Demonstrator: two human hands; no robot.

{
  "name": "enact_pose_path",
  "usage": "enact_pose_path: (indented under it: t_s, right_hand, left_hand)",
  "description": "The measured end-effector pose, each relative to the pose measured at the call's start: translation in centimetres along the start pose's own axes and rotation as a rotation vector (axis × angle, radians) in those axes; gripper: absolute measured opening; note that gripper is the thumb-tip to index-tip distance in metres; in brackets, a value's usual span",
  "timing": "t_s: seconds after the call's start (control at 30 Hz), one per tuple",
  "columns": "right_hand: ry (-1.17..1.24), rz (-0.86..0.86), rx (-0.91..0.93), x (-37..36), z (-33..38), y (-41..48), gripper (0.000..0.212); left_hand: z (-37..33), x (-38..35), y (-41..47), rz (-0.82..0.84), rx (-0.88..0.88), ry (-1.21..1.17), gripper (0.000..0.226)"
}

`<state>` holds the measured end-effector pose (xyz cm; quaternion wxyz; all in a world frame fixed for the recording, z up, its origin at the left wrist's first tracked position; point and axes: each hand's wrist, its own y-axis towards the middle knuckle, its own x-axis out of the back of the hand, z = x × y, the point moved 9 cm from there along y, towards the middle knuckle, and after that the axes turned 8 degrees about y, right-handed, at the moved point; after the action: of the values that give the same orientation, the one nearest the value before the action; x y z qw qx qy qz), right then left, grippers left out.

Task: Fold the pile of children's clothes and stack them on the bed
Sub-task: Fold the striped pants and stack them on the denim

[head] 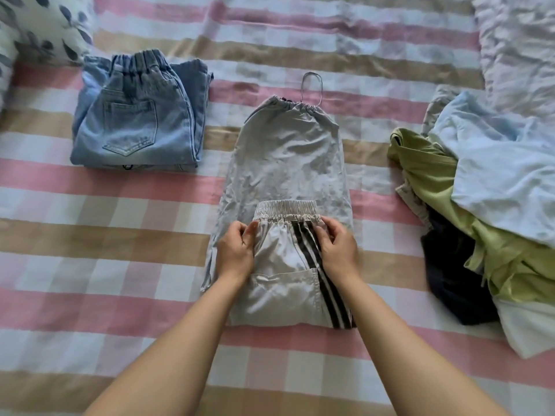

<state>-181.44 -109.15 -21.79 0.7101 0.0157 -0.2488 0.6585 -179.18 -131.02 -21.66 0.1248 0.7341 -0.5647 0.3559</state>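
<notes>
Head view shows the pale grey nylon trousers with black side stripes [288,163] laid lengthwise in the middle of the pink, tan and white checked bed sheet [90,235], their drawstring hems at the far end. The near part lies doubled over the legs, which puts the ribbed elastic waistband [285,210] about halfway up. The left hand [235,253] pinches the cloth at the waistband's left corner and the right hand [338,250] pinches the right corner. Gripping both corners likely keeps the folded edge square and taut as it is set down. The trousers therefore lie directly under and beyond both hands. A folded pair of light blue denim jeans [135,121] sits far left, seemingly starting the stack, while the loose heap of pale blue, green and navy garments [495,205] waits on the right.
</notes>
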Motion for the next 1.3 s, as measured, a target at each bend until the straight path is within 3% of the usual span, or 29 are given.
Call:
enact_pose_path:
  t_s: [0.13,0.2,0.3,0.43,0.5,0.57,0.67,0.77,0.97,1.07,1.2,1.3]
  right_hand:
    - [-0.023,-0.091,-0.065,0.5,-1.4,-0.4,0.024]
    - [-0.014,-0.114,-0.105,1.1,-1.8,-1.4,0.025]
    - [-0.169,-0.086,-0.170,1.8,-3.1,-4.0,0.029]
    - [-0.279,-0.113,-0.194,2.6,-4.4,-6.0,0.023]
    - [-0.295,-0.181,-0.167,3.1,-3.7,-6.1,0.023]
    - [-0.335,-0.254,0.080,3.1,-0.6,-6.5,0.026]
    - [-0.454,-0.107,0.432,-0.9,3.0,-7.5,0.041]
    - [-0.662,0.005,0.428,-3.2,1.2,-7.2,0.046]
    - [-0.845,0.084,0.272,-4.2,-2.8,-6.9,0.067]
    - [-0.714,0.135,0.255,-4.1,-1.8,-6.8,0.061]
    - [-0.372,-0.037,0.315,-0.8,2.3,-4.0,0.038]
    - [-0.232,-0.115,0.274,0.7,4.8,1.8,0.030]
  left_hand:
    - [0.1,-0.4,0.3,-0.012,0.037,0.003,0.049]
    - [0.7,-0.6,-0.6,0.035,0.085,-0.027,0.053]
    - [2.4,-1.3,-3.3,0.175,0.125,0.125,0.051]
    - [3.0,-0.2,-5.3,0.109,0.115,0.260,0.037]
    - [0.7,1.0,-5.6,-0.044,-0.025,0.342,0.039]
    - [-3.4,1.1,-6.6,-0.183,-0.310,0.384,0.038]
    - [-6.5,-2.3,-6.9,-0.065,-0.582,0.526,0.046]
    - [-4.7,-5.1,-6.0,0.053,-0.558,0.729,0.057]
    - [-1.2,-7.7,-5.9,0.152,-0.541,0.789,0.077]
    - [-2.4,-6.8,-5.7,0.166,-0.520,0.802,0.071]
    - [-6.7,-3.5,-3.0,0.100,-0.623,0.622,0.041]
    - [-9.3,-0.8,1.9,0.016,-0.624,0.421,0.035]
